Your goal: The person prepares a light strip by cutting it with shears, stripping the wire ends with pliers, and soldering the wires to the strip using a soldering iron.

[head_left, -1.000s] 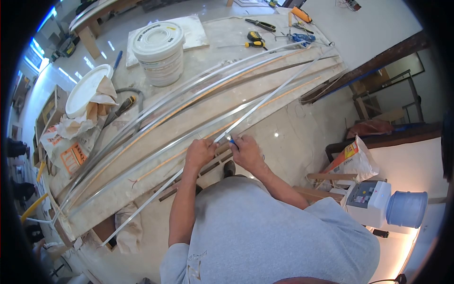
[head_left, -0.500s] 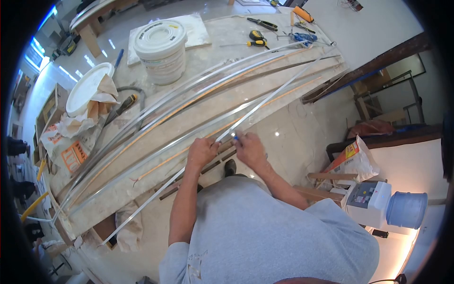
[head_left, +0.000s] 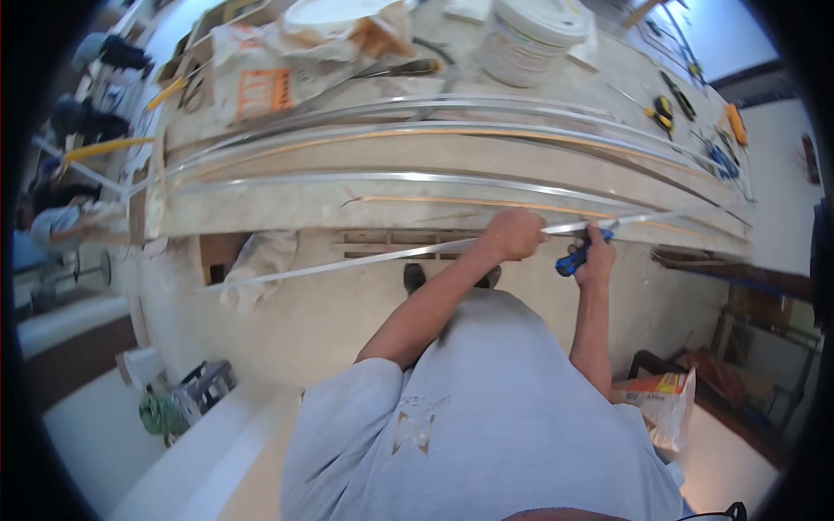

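My left hand point(head_left: 514, 233) is closed around a long, thin, silvery-white strip point(head_left: 373, 262), which slants across the front of the workbench and runs out past both sides of my hands. Close to its right, my right hand point(head_left: 598, 253) grips a blue-and-black-handled hand tool point(head_left: 569, 263). The tool's upper end overlaps the strip in this view; its exact kind I cannot tell. Behind my hands, more shiny metal strips point(head_left: 391, 177) and an orange-tan strip point(head_left: 469, 202) lie lengthwise on the bench point(head_left: 287, 208).
A white bucket point(head_left: 530, 48) and a paper bag point(head_left: 252, 82) stand at the back of the bench. Toward its right end lie a tape measure point(head_left: 663, 111), pliers point(head_left: 679, 95) and a blue tool point(head_left: 721, 161). Below right is a printed sack point(head_left: 665, 404). People are at the far left.
The view has swung left along the bench. My right hand has turned, and the blue-handled tool now shows clearly beside the strip. My left hand keeps its grip on the strip.
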`<state>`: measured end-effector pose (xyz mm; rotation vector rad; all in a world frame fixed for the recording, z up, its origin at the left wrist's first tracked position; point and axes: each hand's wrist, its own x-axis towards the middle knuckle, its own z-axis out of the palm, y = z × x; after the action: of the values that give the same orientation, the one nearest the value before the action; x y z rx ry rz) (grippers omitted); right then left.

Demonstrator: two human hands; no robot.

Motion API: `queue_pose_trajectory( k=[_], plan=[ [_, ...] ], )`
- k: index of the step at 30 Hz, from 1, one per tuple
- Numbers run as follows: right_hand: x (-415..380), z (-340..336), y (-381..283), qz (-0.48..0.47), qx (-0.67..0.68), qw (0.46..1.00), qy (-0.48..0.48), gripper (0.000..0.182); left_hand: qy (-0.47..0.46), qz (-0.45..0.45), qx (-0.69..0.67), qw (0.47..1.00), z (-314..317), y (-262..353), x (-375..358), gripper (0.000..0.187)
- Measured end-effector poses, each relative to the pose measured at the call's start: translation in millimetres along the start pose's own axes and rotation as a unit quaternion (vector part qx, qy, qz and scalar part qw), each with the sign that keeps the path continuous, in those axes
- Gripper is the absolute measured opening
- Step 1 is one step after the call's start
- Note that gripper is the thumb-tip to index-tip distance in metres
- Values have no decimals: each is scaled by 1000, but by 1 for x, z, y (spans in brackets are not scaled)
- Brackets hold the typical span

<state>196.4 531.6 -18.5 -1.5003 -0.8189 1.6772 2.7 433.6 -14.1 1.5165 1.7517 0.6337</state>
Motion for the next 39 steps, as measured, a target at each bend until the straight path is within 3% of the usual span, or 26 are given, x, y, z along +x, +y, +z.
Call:
queue_pose_trajectory(
  k=[6, 8, 10, 12, 14, 16, 20, 23, 31, 39],
  plan=[
    [41, -21, 2, 2, 76, 997, -20, 11, -58, -29, 69, 995, -37, -29, -49, 33],
    [42, -26, 0, -1, 92, 995, -28, 10, -13, 17, 58, 998, -32, -68, -74, 31],
    [46, -26, -2, 35, 96, 994, -47, 11, -11, -49, -27, 998, -63, -70, -114, 28],
    [41, -22, -3, 31, 82, 996, -34, 11, 24, -56, -70, 996, -77, -86, -148, 27],
    [34, -19, -4, 11, 87, 996, -32, 10, 23, 9, -47, 999, -85, -119, -170, 29],
    [36, -24, -7, 7, 90, 996, -17, 10, 1, -77, -58, 995, -113, -108, -196, 31],
    [48, -37, -10, -8, 98, 995, 20, 10, -29, -120, -66, 990, -136, -127, -234, 23],
    [41, -23, -27, -71, 50, 993, 74, 14, -12, -146, -52, 988, -125, -168, -256, 28],
    [38, 33, -74, -114, 14, 993, 21, 19, 86, -181, -266, 943, -72, -133, -275, 21],
    [53, 24, -64, -162, -19, 983, 86, 19, 112, -145, -237, 954, -33, -90, -253, 20]
  ],
)
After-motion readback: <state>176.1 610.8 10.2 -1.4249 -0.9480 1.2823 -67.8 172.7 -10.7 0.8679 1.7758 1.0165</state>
